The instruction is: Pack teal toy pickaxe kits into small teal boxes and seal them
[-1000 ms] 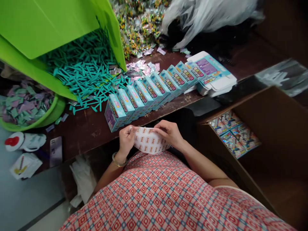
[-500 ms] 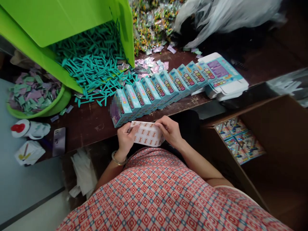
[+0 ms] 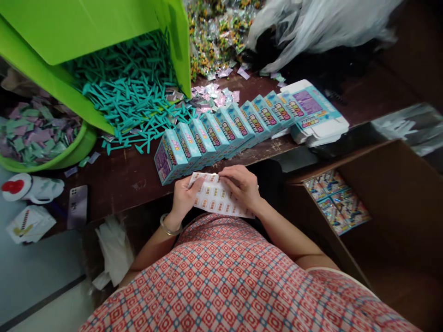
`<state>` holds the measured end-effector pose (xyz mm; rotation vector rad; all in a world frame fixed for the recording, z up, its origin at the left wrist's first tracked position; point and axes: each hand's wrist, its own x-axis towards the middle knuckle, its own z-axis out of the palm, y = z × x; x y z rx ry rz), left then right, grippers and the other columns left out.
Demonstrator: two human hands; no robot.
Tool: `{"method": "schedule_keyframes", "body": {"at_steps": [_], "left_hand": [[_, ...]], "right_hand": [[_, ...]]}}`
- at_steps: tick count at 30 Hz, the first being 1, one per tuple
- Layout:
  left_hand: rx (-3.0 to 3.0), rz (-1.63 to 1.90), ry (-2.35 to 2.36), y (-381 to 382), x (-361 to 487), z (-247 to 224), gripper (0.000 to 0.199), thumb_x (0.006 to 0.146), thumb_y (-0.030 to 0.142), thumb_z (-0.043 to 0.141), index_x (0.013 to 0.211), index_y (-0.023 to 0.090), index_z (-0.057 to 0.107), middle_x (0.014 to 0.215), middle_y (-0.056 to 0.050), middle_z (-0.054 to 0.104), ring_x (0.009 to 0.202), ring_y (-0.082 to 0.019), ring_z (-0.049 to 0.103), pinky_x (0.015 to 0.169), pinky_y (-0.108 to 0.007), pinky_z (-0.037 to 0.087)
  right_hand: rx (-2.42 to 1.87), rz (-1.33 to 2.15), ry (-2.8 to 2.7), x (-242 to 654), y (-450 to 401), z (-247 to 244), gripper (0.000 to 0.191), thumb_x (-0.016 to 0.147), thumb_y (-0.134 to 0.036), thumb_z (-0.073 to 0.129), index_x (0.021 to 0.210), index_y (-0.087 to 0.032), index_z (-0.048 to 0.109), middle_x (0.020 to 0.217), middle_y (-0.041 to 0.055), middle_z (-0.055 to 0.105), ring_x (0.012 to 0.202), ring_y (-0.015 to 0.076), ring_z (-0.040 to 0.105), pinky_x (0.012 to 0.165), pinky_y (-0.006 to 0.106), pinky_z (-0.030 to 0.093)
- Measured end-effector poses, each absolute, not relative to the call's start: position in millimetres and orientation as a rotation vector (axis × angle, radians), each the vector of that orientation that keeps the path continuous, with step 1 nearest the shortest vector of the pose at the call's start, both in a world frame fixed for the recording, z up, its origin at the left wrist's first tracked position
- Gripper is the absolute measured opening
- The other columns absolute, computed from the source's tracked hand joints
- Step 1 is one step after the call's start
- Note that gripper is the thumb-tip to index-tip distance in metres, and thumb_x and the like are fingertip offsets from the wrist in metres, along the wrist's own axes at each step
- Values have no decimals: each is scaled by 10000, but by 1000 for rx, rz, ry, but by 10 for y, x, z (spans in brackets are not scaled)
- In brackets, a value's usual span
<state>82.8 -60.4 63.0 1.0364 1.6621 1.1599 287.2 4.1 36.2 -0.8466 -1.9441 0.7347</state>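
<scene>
I have the sticker sheet between the two hands, low in front of the body, on the near side of the table's edge and just above the patterned shirt. My left hand is closed on the sheet's left side, thumb laid over the printed face and the fingers behind it. My right hand grips it from the other side, its fingers bent and drawn together at the upper edge, covering much of the upper right part; from this view I cannot tell whether a single label is pinched in the fingertips. The sheet's lower right corner runs out under the right hand toward the wrist, and its rows of small orange-brown marks face up to me. Just beyond the hands, on the dark table, a slanting row of light blue boxes stands side by side, the nearest one close to the left hand but apart from it. Past the row's far end I see a stack of flat cartons. To the right of my right arm, well apart from the sheet, is an open cardboard box with shiny printed packs inside. A bangle circles the left wrist.
</scene>
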Motion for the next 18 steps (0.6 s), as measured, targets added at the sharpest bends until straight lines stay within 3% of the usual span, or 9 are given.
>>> {"method": "schedule_keyframes", "body": {"at_steps": [4, 6, 8, 10, 13, 16, 18], "left_hand": [[1031, 1204, 1721, -582, 799, 632, 406, 801, 535, 749, 660, 155, 725, 557, 5, 594, 503, -107, 460, 470, -222, 379], [1059, 1199, 1733, -578, 783, 648, 413, 795, 531, 752, 634, 153, 707, 536, 11, 564, 496, -99, 430, 463, -218, 355], [1094, 1177, 1714, -576, 790, 675, 412, 786, 539, 754, 653, 150, 721, 539, 10, 565, 497, -100, 425, 461, -219, 349], [1112, 1159, 1689, -578, 819, 710, 410, 784, 547, 750, 684, 150, 742, 548, 7, 578, 498, -104, 431, 461, -222, 354], [1115, 1160, 1661, -601, 845, 763, 396, 794, 538, 744, 709, 152, 759, 550, 9, 581, 491, -103, 434, 460, -223, 354], [1094, 1185, 1662, -663, 725, 789, 398, 792, 531, 755, 678, 150, 750, 526, 14, 552, 476, -95, 409, 447, -219, 332], [1049, 1233, 1709, -724, 524, 782, 406, 782, 534, 772, 660, 148, 739, 515, 18, 534, 469, -89, 392, 440, -215, 314]], "right_hand": [[-696, 675, -1949, 2956, -33, 539, 146, 1000, -283, 636, 955, -278, 775, 1223, 83, 772, 1169, 270, 704, 1053, 517, 547], [-674, 828, -1959, 2974, -19, 621, 187, 996, -329, 650, 1143, -290, 758, 1399, 98, 697, 1305, 288, 646, 1109, 535, 524], [-723, 977, -1938, 2935, 45, 645, 440, 989, -358, 666, 1422, -291, 631, 1461, 121, 653, 1345, 285, 622, 1128, 523, 517], [-753, 1097, -1910, 2852, 118, 621, 633, 986, -345, 672, 1581, -286, 465, 1304, 104, 731, 1197, 246, 697, 1081, 478, 553], [-727, 1143, -1892, 2730, 139, 611, 606, 992, -288, 658, 1568, -280, 470, 1002, 20, 765, 935, 181, 726, 993, 410, 589], [-686, 1077, -1916, 2642, 103, 746, 506, 992, -278, 657, 1485, -280, 542, 944, 2, 744, 889, 168, 711, 949, 384, 597], [-684, 1104, -1887, 2538, 157, 889, 513, 1007, -304, 636, 1501, -280, 501, 948, 5, 728, 844, 164, 704, 867, 358, 615]]}}
